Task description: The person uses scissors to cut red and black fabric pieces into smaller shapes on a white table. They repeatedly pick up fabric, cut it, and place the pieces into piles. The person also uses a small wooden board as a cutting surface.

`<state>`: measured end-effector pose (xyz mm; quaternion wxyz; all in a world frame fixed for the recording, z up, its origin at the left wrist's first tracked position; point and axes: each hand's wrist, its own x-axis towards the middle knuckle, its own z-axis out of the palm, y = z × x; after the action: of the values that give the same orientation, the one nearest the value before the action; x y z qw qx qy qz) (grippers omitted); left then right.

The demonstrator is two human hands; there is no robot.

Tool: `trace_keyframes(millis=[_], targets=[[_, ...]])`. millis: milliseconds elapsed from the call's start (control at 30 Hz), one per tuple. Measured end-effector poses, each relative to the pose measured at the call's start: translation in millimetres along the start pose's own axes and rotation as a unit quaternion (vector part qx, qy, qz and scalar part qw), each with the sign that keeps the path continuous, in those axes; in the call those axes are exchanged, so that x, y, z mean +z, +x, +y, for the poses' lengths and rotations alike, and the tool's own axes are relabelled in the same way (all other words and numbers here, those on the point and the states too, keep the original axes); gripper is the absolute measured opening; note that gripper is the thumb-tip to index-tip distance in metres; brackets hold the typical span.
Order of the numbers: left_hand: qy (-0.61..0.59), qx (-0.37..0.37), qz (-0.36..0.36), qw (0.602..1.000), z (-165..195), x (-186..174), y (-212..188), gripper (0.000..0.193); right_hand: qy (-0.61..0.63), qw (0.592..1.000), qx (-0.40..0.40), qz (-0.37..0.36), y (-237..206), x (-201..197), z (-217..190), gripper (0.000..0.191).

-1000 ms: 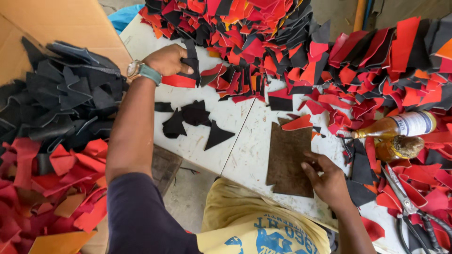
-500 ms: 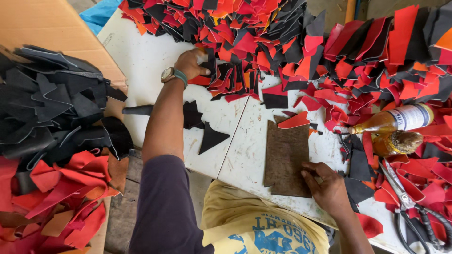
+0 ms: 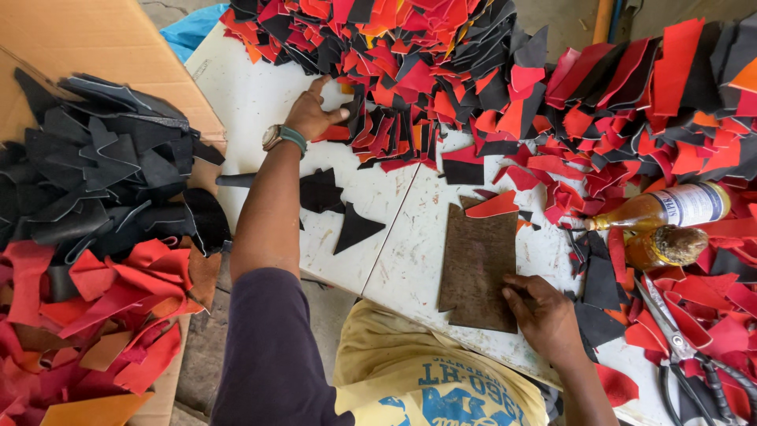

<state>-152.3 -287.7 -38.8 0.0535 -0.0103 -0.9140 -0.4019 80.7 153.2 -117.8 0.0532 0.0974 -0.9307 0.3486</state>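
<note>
My left hand (image 3: 314, 115), with a watch on its wrist, reaches across the white table (image 3: 260, 95) to the near edge of a big heap of red, orange and black cut leather pieces (image 3: 426, 71). Its fingers are spread against the heap and I see nothing gripped in them. My right hand (image 3: 544, 315) rests with its fingertips on the lower right edge of a flat brown board (image 3: 477, 264) that lies on the table in front of me. Two loose black pieces (image 3: 339, 209) lie between my arms.
A cardboard box (image 3: 87, 47) on the left holds black scraps (image 3: 102, 181) and red scraps (image 3: 87, 308). A glass bottle of yellow liquid (image 3: 670, 209) lies at the right beside an amber jar (image 3: 666, 246). Scissors (image 3: 670, 339) lie among red pieces at the lower right.
My left hand has slid further along the heap's edge and its fingers have opened out. My right hand has stayed on the brown board.
</note>
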Motion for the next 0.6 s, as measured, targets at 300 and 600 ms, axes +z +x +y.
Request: trace_keyframes(millis=[300,600], targets=[[0.030,0.048,0.115,0.992,-34,-34,-66,0.031,-0.003,0.999,-0.052,-0.007,-14,0,2,0.026],[0.096,0.115,0.089,0.985,-50,8,-171,0.033,-0.016,0.998,-0.058,0.004,-36,-1,-8,0.028]])
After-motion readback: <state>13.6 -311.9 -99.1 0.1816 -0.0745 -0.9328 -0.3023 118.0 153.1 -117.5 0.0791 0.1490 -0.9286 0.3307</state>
